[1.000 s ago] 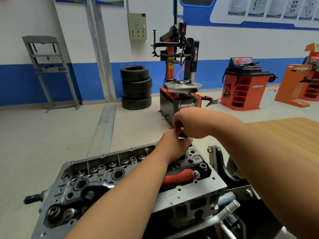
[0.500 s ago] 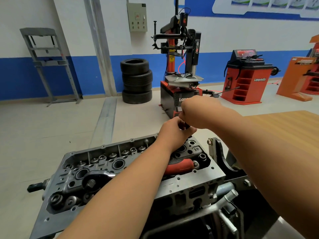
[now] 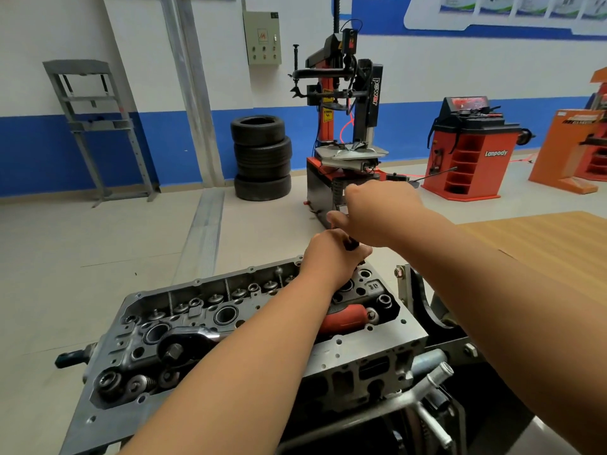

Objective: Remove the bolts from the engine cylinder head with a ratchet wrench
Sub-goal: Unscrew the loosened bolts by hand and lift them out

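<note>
The grey cylinder head [image 3: 361, 351] sits tilted on a stand in front of me. The ratchet wrench lies across its top. Its chrome head [image 3: 185, 338] is near the left end and its red handle [image 3: 346, 318] shows beyond my left forearm. Both hands meet over the far right end of the head. My left hand [image 3: 328, 257] is curled around a dark bolt shaft [image 3: 351, 243]. My right hand [image 3: 381, 215] is just above it and grips the shaft's upper end. The bolt's tip and top are hidden by the hands.
A metal stand bracket [image 3: 423, 303] and a pipe [image 3: 433, 376] sit right of the head. A wooden table [image 3: 542, 244] lies at the right. On the floor beyond stand stacked tyres [image 3: 262, 159], a tyre changer [image 3: 345, 126] and a red wheel balancer [image 3: 473, 149].
My right hand has risen a little away from my left hand, and a short length of dark shaft now shows between them. The wrench has stayed where it lay.
</note>
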